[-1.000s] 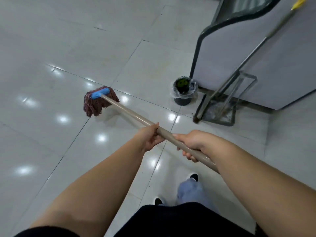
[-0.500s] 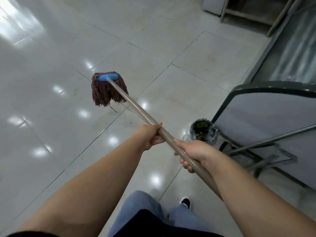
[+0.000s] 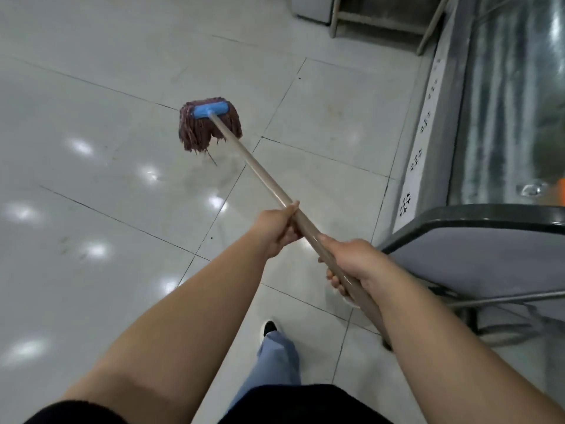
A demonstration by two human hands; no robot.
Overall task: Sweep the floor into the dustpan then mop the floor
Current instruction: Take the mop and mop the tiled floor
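A mop with a dark red string head point(image 3: 208, 127) and a blue clamp point(image 3: 211, 109) hangs just above the glossy white tiled floor point(image 3: 91, 179). Its beige handle point(image 3: 256, 169) runs down and to the right toward me. My left hand point(image 3: 276, 229) grips the handle higher up, fingers curled round it. My right hand point(image 3: 351, 264) grips it lower down, nearer my body. The handle's end is hidden behind my right forearm.
A grey partition with a dark rim point(image 3: 477, 240) stands at the right, with a metal rod point(image 3: 504, 299) across its base. Behind it runs a shiny metal panel point(image 3: 504, 102). A shelf frame point(image 3: 382, 19) stands at the top. My leg and shoe point(image 3: 270, 327) are below.
The view has turned away from the small bin and the dustpan, which have left the frame. The mop head has swung to the right and stays lifted. Both hands keep their grip.
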